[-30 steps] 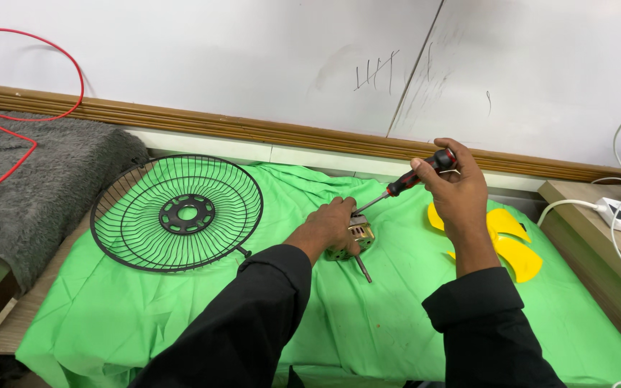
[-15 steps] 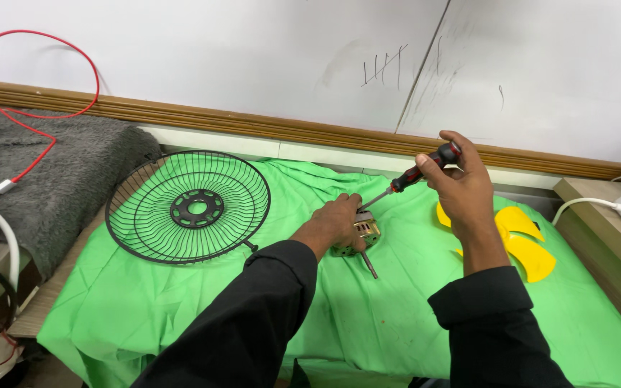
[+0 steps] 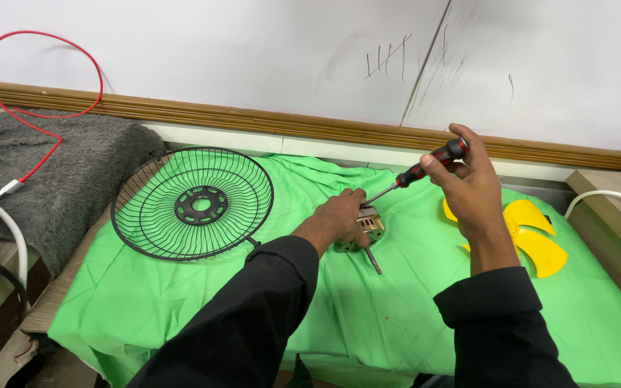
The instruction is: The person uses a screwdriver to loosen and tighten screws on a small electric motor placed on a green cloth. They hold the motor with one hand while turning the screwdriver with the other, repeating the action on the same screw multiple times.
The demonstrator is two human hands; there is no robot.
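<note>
While the left hand clamps down on the small metal fan motor mid green cloth, the right hand is closed round the red/black screwdriver, tip angled down into the motor's top. Best approach, imo: keep the driver in line w/ the screw, press firmly, turn slowly, motor pinned so it can't twist. Black wire guard lies left of the motor, yellow blade right, both apart from it.
</note>
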